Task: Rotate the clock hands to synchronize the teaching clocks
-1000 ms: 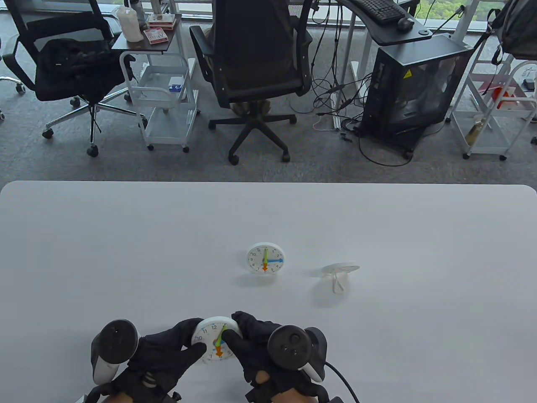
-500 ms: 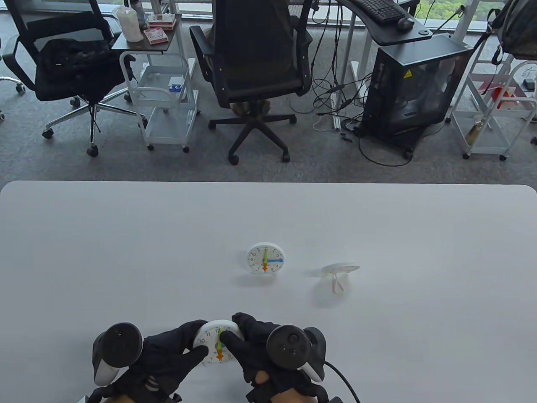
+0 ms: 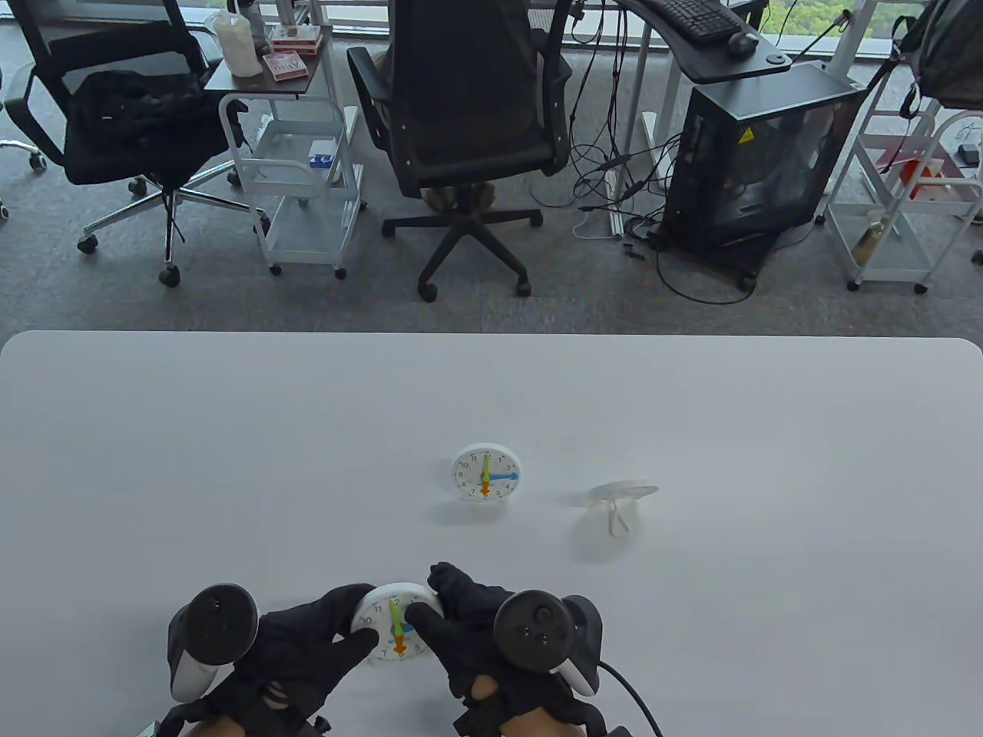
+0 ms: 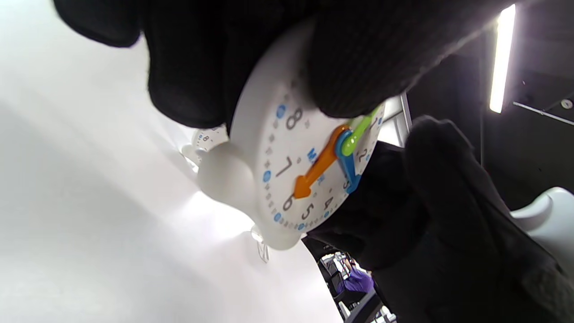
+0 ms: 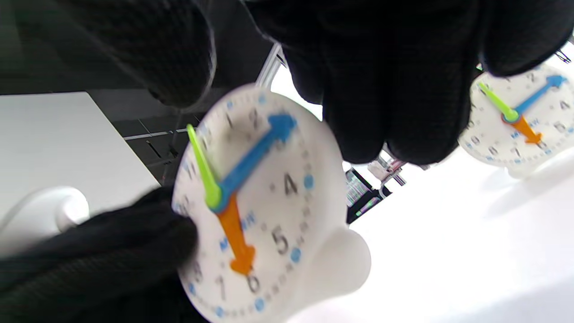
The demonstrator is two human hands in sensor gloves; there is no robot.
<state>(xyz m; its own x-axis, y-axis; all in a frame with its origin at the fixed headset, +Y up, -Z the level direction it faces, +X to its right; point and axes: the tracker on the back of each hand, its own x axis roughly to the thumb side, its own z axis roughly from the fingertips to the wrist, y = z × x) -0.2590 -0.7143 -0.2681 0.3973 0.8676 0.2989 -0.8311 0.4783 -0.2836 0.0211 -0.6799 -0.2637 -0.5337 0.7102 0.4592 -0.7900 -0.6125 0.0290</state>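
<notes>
A small white teaching clock (image 3: 397, 631) is held up near the table's front edge between both hands. My left hand (image 3: 361, 618) grips its left rim, thumb on the face (image 4: 358, 58). My right hand (image 3: 428, 593) holds the right rim with a fingertip on the face by the hands. In the right wrist view this clock (image 5: 260, 202) shows green at 12, orange at 6 and blue between 2 and 3. The reference clock (image 3: 485, 472) stands mid-table showing green at 12, orange at 6, blue at 3; it also shows in the right wrist view (image 5: 515, 121).
Another white clock (image 3: 623, 491) stands to the right of the reference clock, its face turned away and its stand showing. The white table (image 3: 230, 461) spans the view. Office chairs, carts and a computer case stand on the floor beyond its far edge.
The held clock's green hand has swung from leaning right of 12 to straight at 12. The clock and both hands have shifted slightly. The other two clocks have not moved.
</notes>
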